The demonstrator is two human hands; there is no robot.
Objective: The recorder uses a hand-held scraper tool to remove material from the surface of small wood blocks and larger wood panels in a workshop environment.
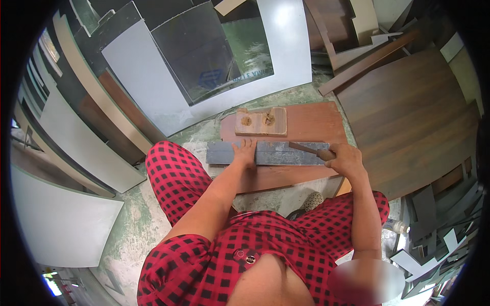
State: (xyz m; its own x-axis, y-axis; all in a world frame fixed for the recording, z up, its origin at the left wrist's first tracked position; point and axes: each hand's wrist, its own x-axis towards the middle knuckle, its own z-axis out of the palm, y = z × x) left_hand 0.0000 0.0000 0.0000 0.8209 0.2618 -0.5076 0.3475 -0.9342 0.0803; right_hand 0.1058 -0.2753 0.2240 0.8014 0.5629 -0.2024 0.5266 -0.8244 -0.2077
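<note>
Red-and-black checked clothing (286, 229) filled the lower middle, closest to the camera, with the wearer's knees spread to either side. Beyond it, a reddish-brown board (311, 117) lay flat on the pale, stained floor (132, 229). Across this board rested a long grey slab (273, 156), its long axis running left to right, roughly square to the person's line of sight.

The left hand (246, 153) lay on the slab left of its middle, fingers spread and pointing away from the body, pressing rather than gripping. The right hand (346, 159) was closed around the handle of a flat-bladed tool (304, 149) at the slab's right end. The tool's blade pointed left and slightly away from the person, its long axis slanting a little across that of the slab; whether the blade touched the surface could not be told.

Just beyond the slab, a wooden block (259, 126) with two rough hollows sat on the reddish-brown board, its length also running left to right. A dark wood-grain panel (408, 122) stood to the right.
</note>
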